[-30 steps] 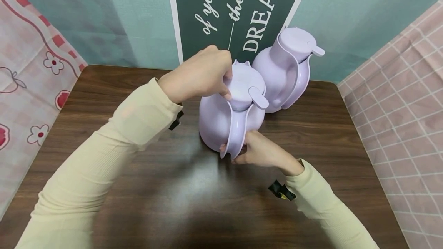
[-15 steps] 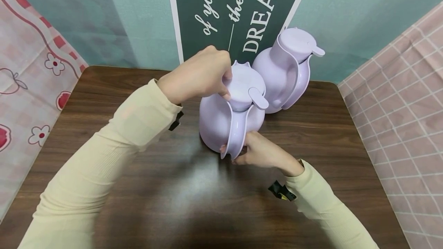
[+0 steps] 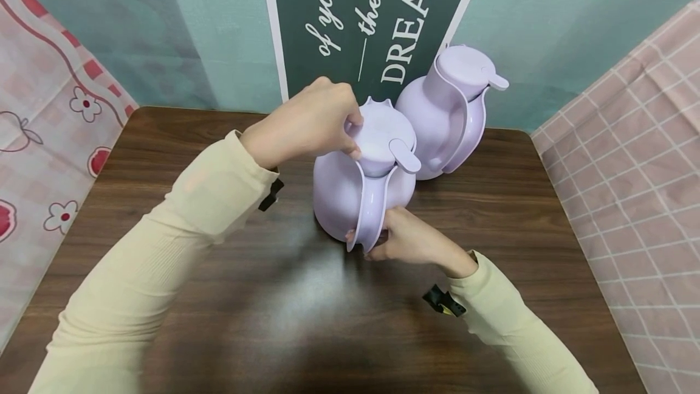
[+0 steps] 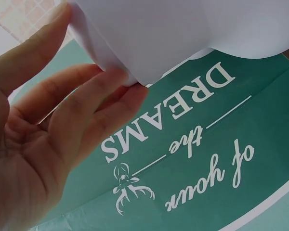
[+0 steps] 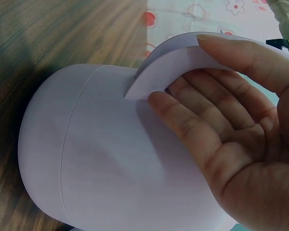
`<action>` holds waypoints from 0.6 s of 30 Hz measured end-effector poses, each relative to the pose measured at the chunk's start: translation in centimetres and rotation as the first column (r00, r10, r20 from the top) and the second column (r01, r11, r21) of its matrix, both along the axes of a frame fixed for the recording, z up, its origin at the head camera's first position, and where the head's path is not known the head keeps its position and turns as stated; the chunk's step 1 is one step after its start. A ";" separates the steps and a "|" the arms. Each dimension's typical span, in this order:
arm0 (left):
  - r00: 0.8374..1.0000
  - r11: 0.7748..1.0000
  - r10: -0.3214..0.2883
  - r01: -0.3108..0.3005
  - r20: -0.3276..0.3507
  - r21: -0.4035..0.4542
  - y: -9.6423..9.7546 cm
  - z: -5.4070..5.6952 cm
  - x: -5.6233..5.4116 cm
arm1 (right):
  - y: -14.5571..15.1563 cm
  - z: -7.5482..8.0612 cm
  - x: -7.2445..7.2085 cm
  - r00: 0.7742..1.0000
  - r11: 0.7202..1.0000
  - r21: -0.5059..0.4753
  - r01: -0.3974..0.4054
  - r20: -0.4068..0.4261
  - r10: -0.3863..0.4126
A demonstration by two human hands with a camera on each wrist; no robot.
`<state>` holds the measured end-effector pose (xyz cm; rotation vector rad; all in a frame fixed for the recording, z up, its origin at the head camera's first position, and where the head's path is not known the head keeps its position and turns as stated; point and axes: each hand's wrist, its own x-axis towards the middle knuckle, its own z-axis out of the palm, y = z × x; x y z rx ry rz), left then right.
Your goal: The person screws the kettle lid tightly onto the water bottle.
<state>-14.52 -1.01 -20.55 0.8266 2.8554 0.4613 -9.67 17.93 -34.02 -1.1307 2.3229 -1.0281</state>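
Note:
A pale purple thermos jug (image 3: 337, 193) stands upright on the wooden table. At its top, my left hand (image 3: 303, 125) grips the rim of the round lid (image 3: 380, 132), thumb on the near side. The left wrist view shows that hand's fingers (image 4: 94, 91) curled against the lid's edge. Lower down, my right hand (image 3: 411, 239) holds the lower part of the jug's handle (image 3: 372, 211). In the right wrist view its fingers (image 5: 183, 120) pass under the handle while the thumb lies on the outer side. The lid's thumb lever (image 3: 405, 155) points toward the near right.
A second, matching purple jug (image 3: 423, 111) stands just behind and to the right, close to the first. The dark wooden table (image 3: 229, 321) ends at a teal backdrop with a green lettered panel (image 3: 350, 29). Patterned cloths hang left (image 3: 44, 138) and right (image 3: 645, 187).

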 end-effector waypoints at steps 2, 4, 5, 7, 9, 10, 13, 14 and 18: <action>1.000 1.000 -0.011 0.011 -0.018 0.018 -0.2 -0.3 0.1 | 0.0 -0.1 0.1 1.000 1.000 0.003 0.006 -0.007 -0.006; 0.999 0.999 -0.020 0.022 -0.039 0.039 -0.4 -0.6 0.2 | 0.0 -0.2 0.2 1.000 1.000 0.007 0.008 -0.008 -0.008; 0.999 0.999 -0.025 0.028 -0.048 0.047 -0.4 -0.8 0.3 | 0.0 -0.2 0.3 1.000 1.000 0.010 0.012 -0.007 -0.012; 0.998 0.998 -0.027 0.031 -0.063 0.061 -0.6 -1.0 0.4 | 0.1 -0.2 0.4 1.000 1.000 0.021 0.023 0.005 -0.023; 0.998 0.996 -0.021 0.026 -0.067 0.085 -0.8 -1.3 0.6 | 0.1 -0.2 0.4 1.000 0.999 0.023 0.027 0.006 -0.027; 0.998 0.995 -0.016 0.023 -0.068 0.097 -0.9 -1.3 0.7 | 0.2 -0.2 0.5 1.000 0.999 0.025 0.028 0.008 -0.028; 0.998 0.992 0.011 -0.002 -0.065 0.130 -1.1 -1.5 1.2 | 0.3 -0.2 0.5 1.000 0.999 0.024 0.025 0.007 -0.026; 0.998 0.990 0.019 -0.010 -0.064 0.141 -1.2 -1.5 1.4 | 0.3 -0.3 0.5 1.000 1.000 0.019 0.017 -0.001 -0.017; 0.996 0.984 0.065 -0.055 -0.058 0.168 -1.8 -1.9 2.2 | 0.4 -0.5 0.4 1.000 1.000 0.002 -0.014 0.000 0.014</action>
